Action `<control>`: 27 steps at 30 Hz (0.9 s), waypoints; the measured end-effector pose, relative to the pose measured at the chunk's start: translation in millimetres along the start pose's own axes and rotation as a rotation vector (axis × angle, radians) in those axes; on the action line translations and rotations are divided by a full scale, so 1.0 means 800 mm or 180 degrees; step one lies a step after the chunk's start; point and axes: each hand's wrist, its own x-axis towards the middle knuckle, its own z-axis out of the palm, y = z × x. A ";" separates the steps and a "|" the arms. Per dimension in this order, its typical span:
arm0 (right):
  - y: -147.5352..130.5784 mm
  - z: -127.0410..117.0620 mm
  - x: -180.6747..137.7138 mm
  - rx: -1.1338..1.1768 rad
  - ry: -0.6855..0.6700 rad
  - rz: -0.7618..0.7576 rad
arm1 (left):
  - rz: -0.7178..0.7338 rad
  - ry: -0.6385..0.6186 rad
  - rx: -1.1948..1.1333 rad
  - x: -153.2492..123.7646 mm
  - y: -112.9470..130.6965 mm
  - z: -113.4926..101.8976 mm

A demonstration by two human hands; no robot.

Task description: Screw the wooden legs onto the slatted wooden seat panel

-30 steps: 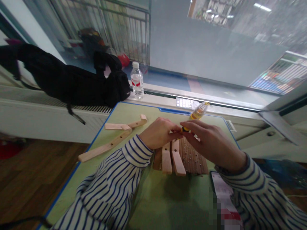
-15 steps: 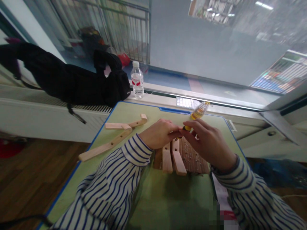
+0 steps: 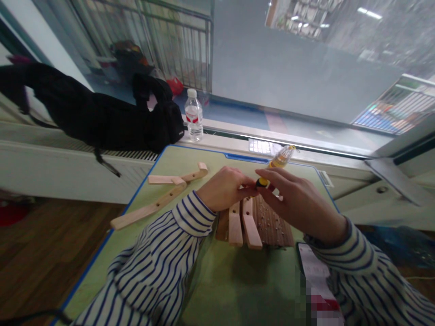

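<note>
A small black-and-yellow piece (image 3: pixel 262 182), perhaps the end of a driver, is at the centre of the work, above the far part of two pale wooden pieces (image 3: pixel 235 230). These lie side by side on a brown board (image 3: pixel 283 232) dotted with small metal bits, probably screws.

The person's right hand (image 3: pixel 299 197) has the black-and-yellow piece lightly between thumb and fingertips, the fingers only partly curled. The left hand (image 3: pixel 226 188) bends over the pale pieces, its thumb and forefinger drawn together beside it; whether they pinch something small cannot be told.

The step in hand looks like fitting or turning something at that meeting point. The next move seems to call for a steady left hand and careful alignment by the right.

Just beyond the right hand is a clear-and-yellow object (image 3: pixel 281 157); whether it joins the black-and-yellow piece is hidden. Two hooked wooden pieces (image 3: pixel 149 212) with holes lie at the left of the green desk (image 3: pixel 265 290). Past it stand a water bottle (image 3: pixel 195 118) and a black bag (image 3: pixel 118 120).
</note>
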 end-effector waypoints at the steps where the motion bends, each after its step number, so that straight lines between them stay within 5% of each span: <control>1: 0.001 0.000 0.000 0.0007 0.0000 -0.0036 | 0.0008 -0.0009 -0.0011 0.000 -0.001 0.000; 19: 0.007 0.028 -0.003 -0.0108 0.0476 0.0272 | 0.0035 -0.0156 -0.0038 -0.001 -0.004 0.002; 27: 0.003 0.019 0.000 -0.0210 0.0224 0.0277 | -0.0005 -0.0016 0.0226 0.001 -0.001 0.001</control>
